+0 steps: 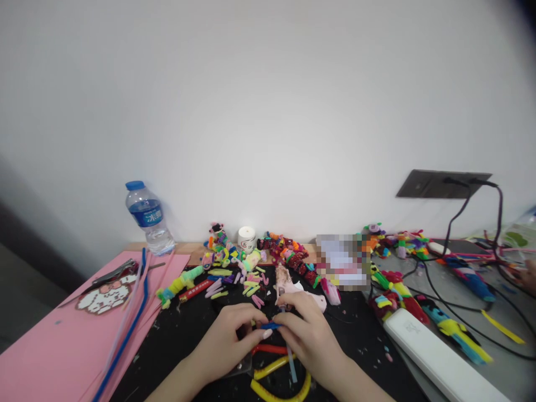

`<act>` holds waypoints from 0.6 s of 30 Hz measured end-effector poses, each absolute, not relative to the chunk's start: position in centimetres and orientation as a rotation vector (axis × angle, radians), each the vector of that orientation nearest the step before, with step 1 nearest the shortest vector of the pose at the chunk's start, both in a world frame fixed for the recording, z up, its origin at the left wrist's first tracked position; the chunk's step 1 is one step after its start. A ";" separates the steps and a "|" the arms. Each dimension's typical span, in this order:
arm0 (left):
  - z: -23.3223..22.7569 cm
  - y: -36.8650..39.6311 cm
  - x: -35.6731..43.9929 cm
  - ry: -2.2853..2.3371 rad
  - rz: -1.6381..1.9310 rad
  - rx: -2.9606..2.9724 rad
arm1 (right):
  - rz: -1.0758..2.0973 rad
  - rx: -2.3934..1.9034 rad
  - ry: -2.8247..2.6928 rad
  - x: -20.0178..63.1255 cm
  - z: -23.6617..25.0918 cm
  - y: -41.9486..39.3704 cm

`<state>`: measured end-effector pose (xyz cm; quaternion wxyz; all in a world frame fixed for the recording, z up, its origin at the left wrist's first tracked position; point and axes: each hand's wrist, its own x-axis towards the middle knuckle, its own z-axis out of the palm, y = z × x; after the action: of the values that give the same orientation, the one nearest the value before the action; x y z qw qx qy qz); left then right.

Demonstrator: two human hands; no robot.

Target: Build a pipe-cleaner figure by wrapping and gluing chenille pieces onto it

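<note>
My left hand (234, 335) and my right hand (310, 329) meet over the black mat (167, 346). Between their fingertips is a short blue piece (271, 325), seemingly pipe cleaner, pinched from both sides. Just beyond my right hand lies a pale pink glue gun (316, 300), its tip stained brown. A translucent glue stick (292, 363) shows below my fingers. Under my hands are a red curved strip (272, 349) and a bent yellow strip (307, 385), partly covered. Small cut pieces in pink, purple and yellow-green (252, 285) are scattered beyond my left hand.
A water bottle (148, 218) leans on the wall. Pink sheets (46, 346) hold scissors (109, 273) and long blue pipe cleaner (125, 352). Fuzzy figures (184, 285) line the back. Right: a long white box (439, 357), black cables (435, 290), another person's hand (527, 277).
</note>
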<state>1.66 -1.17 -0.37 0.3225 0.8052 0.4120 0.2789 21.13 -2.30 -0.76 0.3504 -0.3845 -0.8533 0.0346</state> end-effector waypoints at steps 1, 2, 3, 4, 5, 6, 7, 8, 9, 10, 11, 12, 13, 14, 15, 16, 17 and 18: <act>-0.3 -1.2 1.7 1.092 0.723 2.105 | 0.067 -0.999 -2.212 21.1 -0.7 -2.3; -0.3 -1.2 1.7 1.096 0.717 2.100 | 0.048 -0.999 -2.220 21.1 -0.6 -2.4; -0.2 -1.2 1.8 1.098 0.715 2.096 | 0.030 -0.999 -2.228 21.1 -0.6 -2.4; -0.2 -1.2 1.8 1.098 0.714 2.094 | 0.013 -0.999 -2.235 21.1 -0.5 -2.4; -0.2 -1.2 1.8 1.097 0.714 2.093 | -0.002 -0.999 -2.241 21.1 -0.5 -2.4; -0.3 -1.2 1.9 1.094 0.714 2.093 | -0.015 -1.001 -2.244 21.1 -0.5 -2.4; -0.3 -1.2 1.9 1.094 0.715 2.095 | -0.023 -1.003 -2.245 21.1 -0.5 -2.4; -0.4 -1.1 1.9 1.094 0.718 2.100 | -0.024 -1.006 -2.246 21.1 -0.6 -2.4; -0.5 -1.1 1.8 1.095 0.724 2.106 | -0.017 -1.010 -2.248 21.1 -0.6 -2.4; -0.5 -1.1 1.8 1.094 0.735 2.116 | -0.004 -1.013 -2.249 21.1 -0.6 -2.3; -0.6 -1.0 1.8 1.091 0.751 2.128 | 0.016 -1.016 -2.251 21.1 -0.7 -2.3; -0.6 -1.0 1.7 1.079 0.765 2.143 | 0.036 -1.019 -2.252 21.1 -0.7 -2.3; -0.7 -1.0 1.6 1.061 0.781 2.161 | 0.053 -1.023 -2.249 21.1 -0.8 -2.2; -0.7 -0.9 1.6 1.039 0.795 2.180 | 0.064 -1.026 -2.244 21.1 -0.8 -2.2; -0.7 -0.9 1.5 1.018 0.803 2.200 | 0.072 -1.029 -2.238 21.1 -0.9 -2.2; -0.8 -0.9 1.4 1.001 0.807 2.222 | 0.077 -1.031 -2.232 21.1 -0.9 -2.2; -0.8 -0.8 1.4 0.989 0.806 2.244 | 0.081 -1.033 -2.228 21.1 -0.9 -2.2; -0.8 -0.8 1.3 0.981 0.805 2.266 | 0.085 -1.033 -2.224 21.1 -1.0 -2.2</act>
<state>1.34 -0.82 -0.85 0.2689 0.8404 0.3637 0.2985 21.09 -2.22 -0.95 0.3374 -0.3964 -0.8532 0.0327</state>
